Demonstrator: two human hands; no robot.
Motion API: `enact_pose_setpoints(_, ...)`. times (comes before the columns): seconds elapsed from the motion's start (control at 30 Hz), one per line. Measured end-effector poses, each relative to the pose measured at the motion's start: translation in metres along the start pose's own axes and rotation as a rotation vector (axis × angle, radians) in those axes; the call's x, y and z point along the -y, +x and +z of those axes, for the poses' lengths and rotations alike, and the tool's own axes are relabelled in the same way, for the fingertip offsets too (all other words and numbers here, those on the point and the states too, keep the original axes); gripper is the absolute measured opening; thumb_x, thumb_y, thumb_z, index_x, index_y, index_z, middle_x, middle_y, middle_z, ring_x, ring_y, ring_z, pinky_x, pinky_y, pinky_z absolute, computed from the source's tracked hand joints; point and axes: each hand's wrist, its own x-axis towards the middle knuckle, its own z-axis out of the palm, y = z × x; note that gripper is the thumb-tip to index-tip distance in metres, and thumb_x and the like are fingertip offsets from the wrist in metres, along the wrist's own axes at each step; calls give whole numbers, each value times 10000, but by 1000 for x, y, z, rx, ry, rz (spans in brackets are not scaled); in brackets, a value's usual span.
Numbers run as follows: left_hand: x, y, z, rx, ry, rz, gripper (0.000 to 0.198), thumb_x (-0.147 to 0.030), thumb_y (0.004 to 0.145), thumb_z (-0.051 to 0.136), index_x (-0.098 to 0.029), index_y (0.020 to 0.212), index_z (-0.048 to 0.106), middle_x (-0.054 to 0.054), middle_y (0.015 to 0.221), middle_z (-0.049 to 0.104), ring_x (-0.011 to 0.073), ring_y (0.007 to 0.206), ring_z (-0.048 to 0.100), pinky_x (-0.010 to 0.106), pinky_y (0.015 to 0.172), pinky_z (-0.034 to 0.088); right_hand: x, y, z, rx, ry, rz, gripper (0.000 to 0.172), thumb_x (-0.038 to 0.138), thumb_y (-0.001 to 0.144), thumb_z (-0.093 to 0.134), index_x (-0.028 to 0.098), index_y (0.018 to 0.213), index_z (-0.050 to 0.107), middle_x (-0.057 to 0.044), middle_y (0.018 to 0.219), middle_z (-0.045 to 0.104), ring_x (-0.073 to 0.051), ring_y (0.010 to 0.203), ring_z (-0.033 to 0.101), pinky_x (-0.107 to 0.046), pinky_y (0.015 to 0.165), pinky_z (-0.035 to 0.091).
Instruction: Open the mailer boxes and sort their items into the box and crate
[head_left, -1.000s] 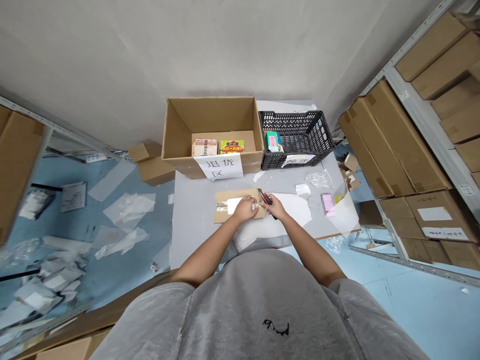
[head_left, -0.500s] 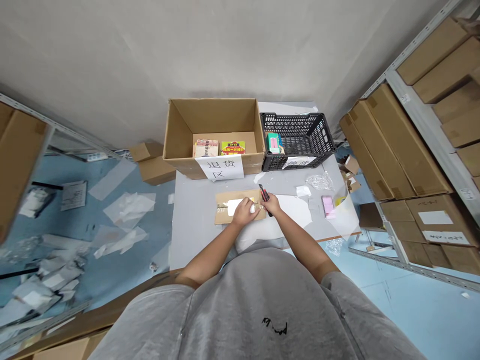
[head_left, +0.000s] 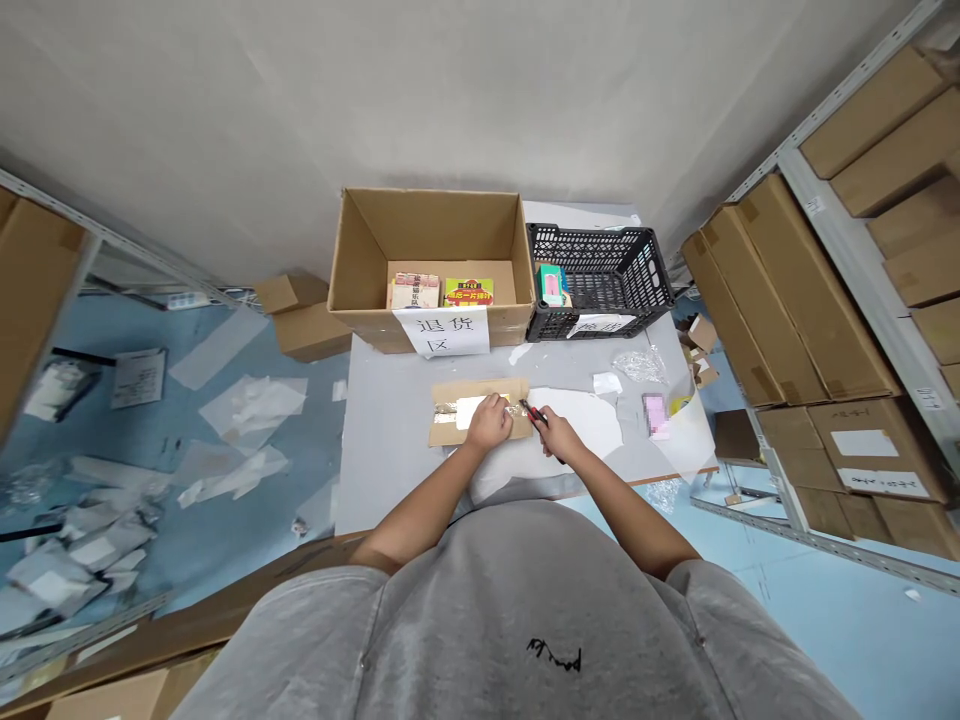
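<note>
A flat cardboard box [head_left: 444, 434] with a white label [head_left: 466, 410] and shiny tape lies on the table in front of me. My left hand [head_left: 489, 424] rests on its near side with curled fingers, gripping it over the label's right part. In my right hand [head_left: 558, 437] is a red and black utility knife [head_left: 535, 413], its tip pointing left at the box's right end. Whether the blade touches the tape is too small to tell. White packing paper [head_left: 581, 425] lies under and beside the right hand.
Behind stand a large open carton [head_left: 431, 225] holding small boxes and a black plastic crate [head_left: 641, 275] with a green-and-pink box. On the table's right are crumpled bubble wrap [head_left: 640, 365] and a pink packet [head_left: 655, 415]. Shelves of cartons [head_left: 870, 445] flank the right side.
My right hand has moved slightly right and down, and the knife has swung from nearly upright to slanting left toward the box. My left hand stays on the box.
</note>
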Motion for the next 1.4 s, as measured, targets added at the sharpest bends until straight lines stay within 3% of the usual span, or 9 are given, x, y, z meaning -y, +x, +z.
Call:
enact_pose_setpoints(0.23, -4, -2, 0, -4, 42, 1, 152, -142, 919, 545, -213, 1017, 638, 132, 1014, 628, 319, 1015, 609, 466, 937, 523, 20, -5, 27, 14, 8, 124, 83, 250, 1156, 463, 225, 1207, 524, 85, 569, 563, -134, 371, 590, -184, 441, 465)
enact_pose_setpoints(0.53, -9, -3, -7, -1, 63, 70, 110, -171, 1004, 480, -223, 1002, 577, 134, 1033, 614, 313, 1016, 591, 458, 928, 499, 19, -10, 6, 93, -31, 45, 88, 221, 1134, 488, 234, 1155, 572, 101, 521, 528, -134, 372, 584, -167, 434, 428)
enact_pose_setpoints(0.73, -7, -6, -5, -21, 41, 120, 116, -186, 1025, 463, -230, 989, 564, 131, 1027, 613, 304, 1002, 589, 449, 919, 499, 30, -10, 11, 44, -90, 73, 135, 203, 1134, 460, 233, 1197, 576, 96, 537, 531, -128, 375, 576, -169, 446, 443)
enact_pose_setpoints(0.9, -6, -6, -6, -24, 19, 126, 146, -187, 1031, 436, -231, 998, 572, 130, 1024, 615, 305, 1007, 590, 450, 917, 502, 29, -13, 10, 85, -103, 84, 119, 229, 1139, 478, 230, 1188, 586, 84, 561, 562, -123, 372, 573, -174, 444, 444)
enact_pose_setpoints(1.17, -8, -9, -11, 5, -22, 99, 192, -204, 1031, 426, -230, 1021, 616, 139, 1043, 627, 311, 1025, 586, 474, 950, 513, 29, -9, 5, 68, -65, 95, 100, 323, 1110, 620, 224, 1106, 635, 68, 534, 543, -123, 333, 518, -214, 431, 454)
enact_pose_setpoints(1.4, -9, -7, -13, 10, -17, 105, 214, -191, 1024, 416, -228, 1016, 627, 138, 1048, 627, 308, 1023, 579, 471, 954, 511, 29, -8, 6, 85, -104, 101, 91, 266, 1097, 577, 219, 1145, 637, 64, 526, 546, -145, 331, 533, -233, 444, 466)
